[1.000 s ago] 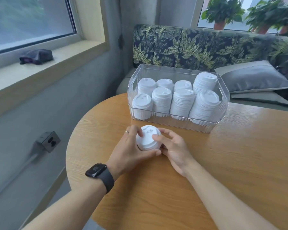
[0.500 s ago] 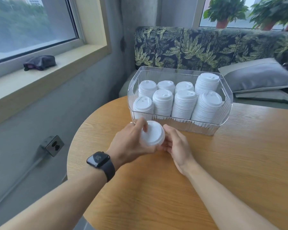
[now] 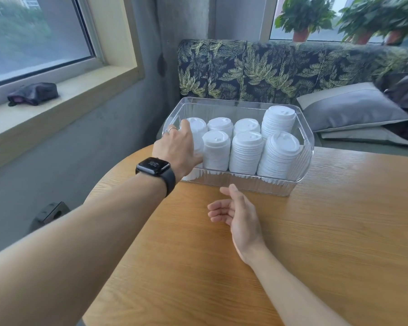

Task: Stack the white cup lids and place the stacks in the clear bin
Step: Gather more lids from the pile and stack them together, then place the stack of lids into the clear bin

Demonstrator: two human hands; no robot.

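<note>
My left hand (image 3: 178,147) reaches into the left end of the clear plastic bin (image 3: 302,171) on the round wooden table (image 3: 339,231). It covers the front left stack of white plastic cup lids (image 3: 196,130), so I cannot tell if my fingers hold it or just touch it. The other white lid stacks (image 3: 245,151) stand straight up in two rows, tops facing up, and the right ones are taller. My right hand (image 3: 238,212) rests near the bin's front wall with its fingers loose, a little curled, holding nothing. A black watch (image 3: 154,167) sits on my left wrist.
</note>
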